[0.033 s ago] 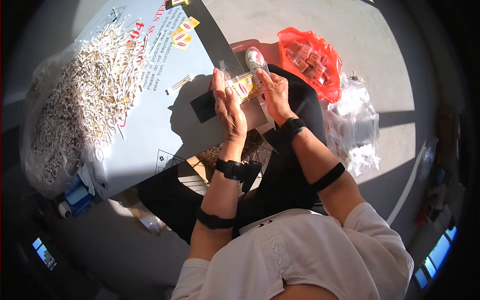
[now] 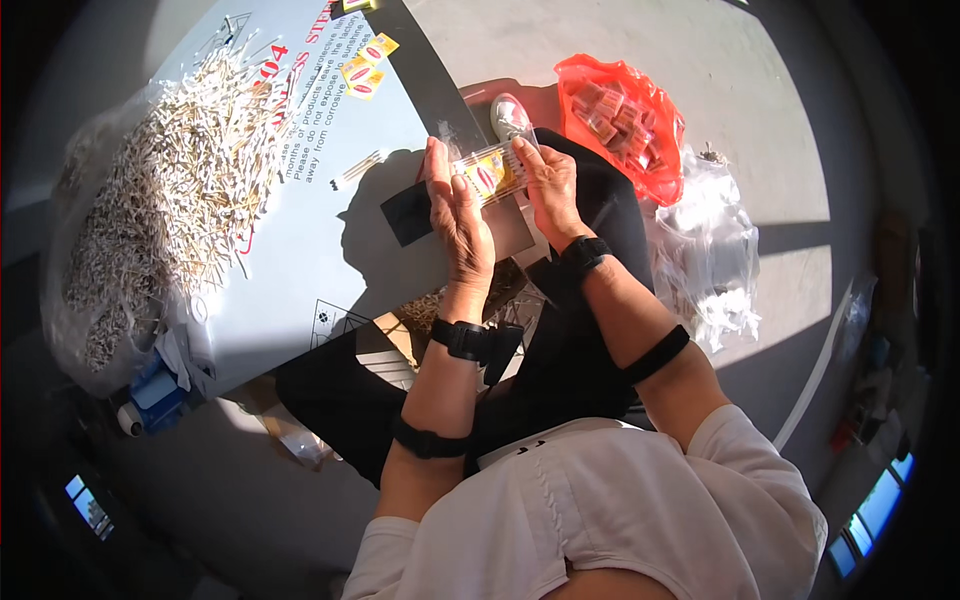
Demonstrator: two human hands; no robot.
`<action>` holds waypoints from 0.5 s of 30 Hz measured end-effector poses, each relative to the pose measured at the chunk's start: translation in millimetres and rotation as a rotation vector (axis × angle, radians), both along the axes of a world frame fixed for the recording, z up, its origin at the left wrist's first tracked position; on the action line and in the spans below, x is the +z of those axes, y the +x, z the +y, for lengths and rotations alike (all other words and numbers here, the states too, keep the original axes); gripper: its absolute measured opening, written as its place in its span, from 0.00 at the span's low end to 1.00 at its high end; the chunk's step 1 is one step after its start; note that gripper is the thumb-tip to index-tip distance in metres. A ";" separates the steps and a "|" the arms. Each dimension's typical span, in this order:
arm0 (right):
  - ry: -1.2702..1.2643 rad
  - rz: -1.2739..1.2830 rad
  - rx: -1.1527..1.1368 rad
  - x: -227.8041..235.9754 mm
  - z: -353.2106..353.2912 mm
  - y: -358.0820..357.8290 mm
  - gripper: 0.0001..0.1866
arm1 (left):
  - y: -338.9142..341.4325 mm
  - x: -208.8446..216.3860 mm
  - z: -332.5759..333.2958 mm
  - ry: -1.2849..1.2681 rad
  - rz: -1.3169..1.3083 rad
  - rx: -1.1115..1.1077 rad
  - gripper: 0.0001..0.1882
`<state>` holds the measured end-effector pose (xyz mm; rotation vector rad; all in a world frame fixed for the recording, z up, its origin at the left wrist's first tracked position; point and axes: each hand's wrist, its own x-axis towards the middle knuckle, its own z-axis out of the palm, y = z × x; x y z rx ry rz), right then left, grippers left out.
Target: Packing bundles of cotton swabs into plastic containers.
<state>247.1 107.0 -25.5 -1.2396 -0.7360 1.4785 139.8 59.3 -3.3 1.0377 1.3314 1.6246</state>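
Just above the middle of the frame, both hands hold a small clear plastic packet with a yellow and red label [image 2: 487, 172] up over the person's lap. The left hand [image 2: 458, 215] has its fingers closed along the packet's left edge, while the fingers of the right hand [image 2: 546, 182] pinch its right end. Holding it between two hands like this seems to keep the thin packet flat and steady, raised into the sunlight where its filling can be seen. It appears to hold a row of thin pale sticks, though that detail is too small to be sure of.

To the left, a large pale grey sheet with red and black print [image 2: 290, 260] lies spread on the floor and serves as a work surface. In the upper left of the frame a big heap of loose pale sticks [image 2: 170, 190] lies on a crumpled clear plastic bag [image 2: 72, 320], well apart from the hands but probably within reach. A few yellow and red label cards [image 2: 368, 62] lie near the sheet's upper edge, and a lone little bundle of sticks [image 2: 358, 168] lies just left of the hands.

In the upper right, an open red plastic bag [image 2: 625, 120] holds many small filled packets. Just below it lies a pile of empty clear plastic bags [image 2: 705, 250]. A white shoe [image 2: 510, 115] shows just above the hands.
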 end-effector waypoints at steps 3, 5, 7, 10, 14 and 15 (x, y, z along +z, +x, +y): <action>-0.021 0.026 0.007 1.0 -0.7 -4.1 0.15 | -0.7 2.2 0.0 -0.029 0.190 0.023 0.32; -0.045 0.006 0.008 -4.5 0.6 -0.5 0.16 | 3.9 2.4 1.0 -0.032 0.248 0.024 0.30; -0.095 0.026 0.012 -5.1 -1.0 5.9 0.17 | 3.9 2.8 0.6 -0.019 0.241 0.036 0.29; -0.045 -0.110 -0.097 2.2 -2.3 4.2 0.18 | -8.7 -4.4 -3.0 0.066 0.211 0.171 0.26; 0.408 -0.557 -0.343 -2.8 8.3 20.0 0.13 | -67.3 1.4 -7.7 0.020 0.473 0.374 0.16; 0.449 -0.589 -0.270 10.3 5.6 13.3 0.12 | -99.3 -4.3 -12.4 0.009 0.663 0.478 0.12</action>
